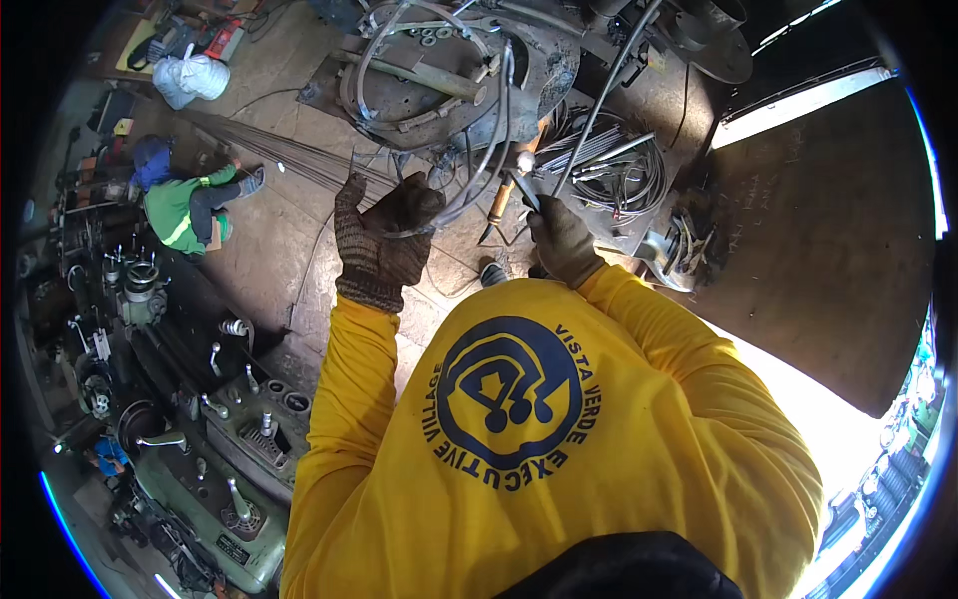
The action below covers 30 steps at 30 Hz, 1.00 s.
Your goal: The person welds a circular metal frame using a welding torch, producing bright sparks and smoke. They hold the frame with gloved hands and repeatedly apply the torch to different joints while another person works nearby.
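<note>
The person's left hand (pixel 384 235), in a dark knitted work glove, is raised over the floor with its fingers curled around a thin bent steel wire (pixel 469 190) (the wire loops up and away toward the round metal worktop (pixel 544 75) ahead). The right hand (pixel 561 240), gloved in a paler, worn glove, is closed on the handles of a small pair of pliers (pixel 526 190), whose tip meets the wire just beside a hammer with a wooden handle (pixel 504 195) that leans against the worktop's edge. The two hands are near each other, the wire running between them.

On the worktop lie more loops of wire, a thick bar and a few washers. To the right of it sits a tangle of wire coils and rods (pixel 614 165). A bundle of long thin rods (pixel 289 155) lies across the concrete floor to the left, and beside it another person in a green top (pixel 180 205) crouches. A green machine with levers (pixel 230 469) fills the lower left.
</note>
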Motion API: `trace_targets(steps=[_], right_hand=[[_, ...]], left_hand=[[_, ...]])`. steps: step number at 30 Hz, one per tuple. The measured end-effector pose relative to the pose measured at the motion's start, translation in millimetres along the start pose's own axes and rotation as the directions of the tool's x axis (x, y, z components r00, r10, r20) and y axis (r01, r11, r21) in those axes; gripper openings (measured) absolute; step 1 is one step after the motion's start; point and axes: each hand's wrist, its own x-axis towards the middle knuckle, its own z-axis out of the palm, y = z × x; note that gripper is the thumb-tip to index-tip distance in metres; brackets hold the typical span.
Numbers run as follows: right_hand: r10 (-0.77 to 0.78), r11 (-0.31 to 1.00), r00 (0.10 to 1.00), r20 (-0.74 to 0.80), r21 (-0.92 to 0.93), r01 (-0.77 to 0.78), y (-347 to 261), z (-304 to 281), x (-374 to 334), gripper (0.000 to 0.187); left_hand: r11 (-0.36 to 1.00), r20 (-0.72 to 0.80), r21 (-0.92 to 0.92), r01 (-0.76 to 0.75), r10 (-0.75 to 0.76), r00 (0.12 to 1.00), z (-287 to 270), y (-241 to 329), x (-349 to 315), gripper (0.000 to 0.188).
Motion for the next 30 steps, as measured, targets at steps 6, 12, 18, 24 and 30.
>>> trace_targets(steps=[6, 12, 18, 24, 30], right_hand=[[-0.104, 0.993, 0.992, -0.065, 0.044, 0.107, -25, -13, 21, 0.032], [-0.105, 0.994, 0.991, -0.077, 0.018, 0.106, -13, 4, 41, 0.038], [-0.036, 0.984, 0.994, -0.102, 0.169, 0.053, -30, -2, 42, 0.032], [-0.125, 0.992, 0.99, -0.062, -0.042, 0.123, -12, 4, 51, 0.03], [-0.1, 0.988, 0.994, 0.034, -0.118, 0.103, -9, 1, 52, 0.032]], left_hand=[[0.999, 0.141, -0.015, 0.048, -0.046, 0.989, -17, 20, 2, 0.08], [0.998, 0.138, 0.003, 0.058, -0.058, 0.989, -21, 28, 7, 0.086], [0.998, 0.114, 0.0, 0.058, -0.058, 0.992, -16, 29, 3, 0.088], [0.997, 0.146, -0.003, 0.079, -0.077, 0.986, -5, 21, 1, 0.09], [0.995, 0.181, -0.014, 0.095, -0.091, 0.979, -7, 15, 0, 0.092]])
